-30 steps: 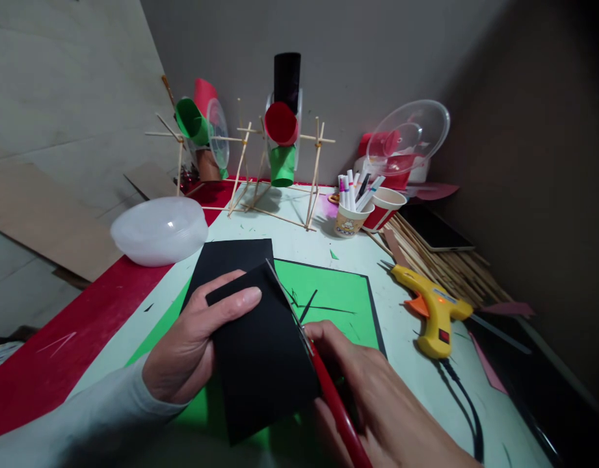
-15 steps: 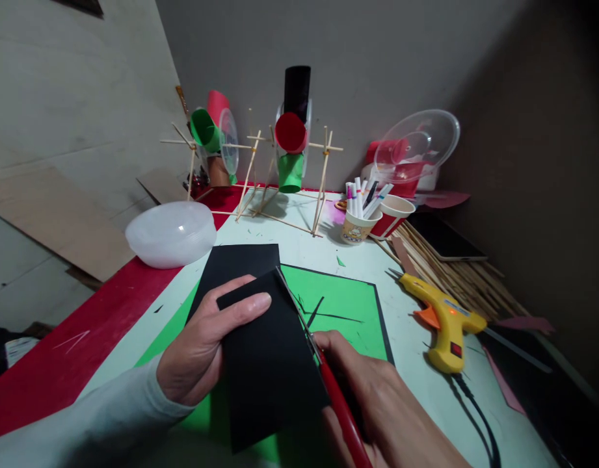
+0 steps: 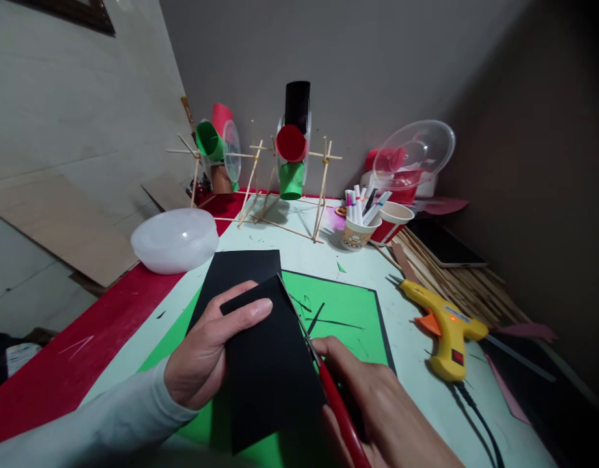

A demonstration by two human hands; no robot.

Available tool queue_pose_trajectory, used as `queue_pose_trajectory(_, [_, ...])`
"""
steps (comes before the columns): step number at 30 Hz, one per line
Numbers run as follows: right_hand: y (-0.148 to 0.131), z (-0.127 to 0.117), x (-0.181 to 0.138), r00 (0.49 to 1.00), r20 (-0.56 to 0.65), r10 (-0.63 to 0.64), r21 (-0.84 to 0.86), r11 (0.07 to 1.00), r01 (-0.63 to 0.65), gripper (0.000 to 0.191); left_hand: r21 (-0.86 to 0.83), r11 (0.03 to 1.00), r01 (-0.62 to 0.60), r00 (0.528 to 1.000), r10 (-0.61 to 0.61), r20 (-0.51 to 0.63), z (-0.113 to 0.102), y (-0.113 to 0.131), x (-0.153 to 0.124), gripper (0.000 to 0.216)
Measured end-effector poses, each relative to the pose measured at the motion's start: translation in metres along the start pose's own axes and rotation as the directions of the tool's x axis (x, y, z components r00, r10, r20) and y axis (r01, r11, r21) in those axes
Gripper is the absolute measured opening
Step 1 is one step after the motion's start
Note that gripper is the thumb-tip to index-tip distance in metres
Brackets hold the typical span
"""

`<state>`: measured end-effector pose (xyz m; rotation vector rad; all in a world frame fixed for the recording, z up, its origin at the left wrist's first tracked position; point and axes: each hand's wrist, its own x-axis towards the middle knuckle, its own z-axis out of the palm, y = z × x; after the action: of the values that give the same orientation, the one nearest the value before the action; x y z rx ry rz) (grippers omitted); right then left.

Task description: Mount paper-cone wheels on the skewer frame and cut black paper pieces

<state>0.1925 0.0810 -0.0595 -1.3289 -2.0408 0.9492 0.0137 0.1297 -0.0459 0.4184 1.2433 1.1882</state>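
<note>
The left hand (image 3: 201, 361) grips a folded piece of black paper (image 3: 270, 364), its fingers (image 3: 248, 311) closed over the top face and the thumb tucked at the near edge, holding the piece lifted just above the green sheet (image 3: 343, 318). The right hand (image 3: 377, 409) is closed round the red handles of a pair of scissors (image 3: 328, 383); the blades run along the right edge of the black paper, their tip reaching up near the paper's top corner. A second black sheet (image 3: 238, 270) lies flat on the worktop (image 3: 299, 244), partly over the green sheet's far left corner and just behind the held piece.

Right of the green sheet, well apart from it, a yellow glue gun (image 3: 445, 325) lies on its side with its black cord trailing toward the near edge. Beyond the gun sits a bundle of wooden sticks (image 3: 450, 273). Behind the green sheet stands a paper cup of markers (image 3: 358, 224), and further back a stick frame carrying red and green cups (image 3: 289, 166). Left of the green sheet, a stack of clear plastic bowls (image 3: 175, 239) rests on the worktop's red strip.
</note>
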Motion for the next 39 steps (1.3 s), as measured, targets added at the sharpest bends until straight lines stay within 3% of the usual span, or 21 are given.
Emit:
queue_pose_trajectory(6, [0.0,-0.004,0.001,0.998,-0.017,0.062,-0.027,0.998,-0.062,0.025,0.012,1.0,0.001,1.0,-0.001,-0.015,0.001,0.001,-0.003,0.049])
queue_pose_trajectory(13, [-0.001,-0.004,0.001,1.0,-0.016,-0.019,-0.009,1.0,0.019,0.025,0.019,0.999,0.026,1.0,-0.026,-0.01,0.002,0.001,-0.005,0.048])
queue_pose_trajectory(19, [0.006,0.004,0.007,0.995,0.096,-0.025,0.001,1.0,0.025,0.017,0.014,0.998,0.055,0.998,-0.055,0.018,0.002,0.001,-0.005,0.051])
queue_pose_trajectory(28, [0.014,0.008,0.007,0.99,0.141,-0.009,0.005,1.0,0.008,0.016,0.011,0.996,0.084,0.996,-0.084,0.004,0.002,0.0,-0.002,0.052])
queue_pose_trajectory(33, [0.013,0.005,0.005,0.998,0.056,0.031,-0.048,0.998,-0.029,0.018,0.008,0.995,0.101,0.995,-0.101,-0.011,0.0,-0.001,0.001,0.054])
queue_pose_trajectory(39, [0.017,0.005,0.006,0.998,0.063,0.023,-0.088,0.996,-0.018,0.023,0.03,0.994,0.103,0.995,-0.102,-0.004,0.004,0.0,-0.007,0.051])
